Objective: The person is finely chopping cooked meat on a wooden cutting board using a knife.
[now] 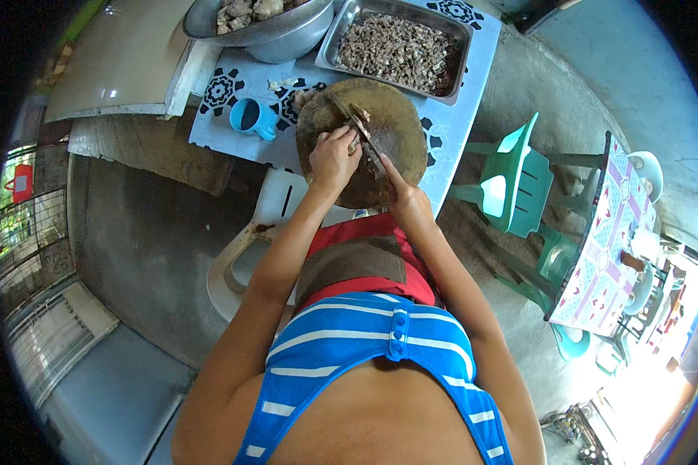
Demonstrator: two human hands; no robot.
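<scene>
My right hand [408, 200] is closed round the handle of a knife, whose blade [353, 119] slants up and left across a round wooden chopping block [404, 125]. On the block, my left hand [336, 158] holds down a small piece of meat [353, 146] beside the blade, largely covered by the fingers. Another meat piece [360, 113] lies just past the blade. Behind the block, a metal tray [462, 58] holds finely chopped meat [396, 47]. Larger meat chunks [247, 13] sit in a mesh strainer [200, 20] over a metal bowl [294, 43].
A blue plastic mug [253, 118] stands left of the block on the patterned tablecloth [209, 131]. Scraps [283, 84] lie behind it. A white plastic chair [227, 273] is below the table's near edge. Green chairs [515, 180] and another table [602, 250] stand at the right.
</scene>
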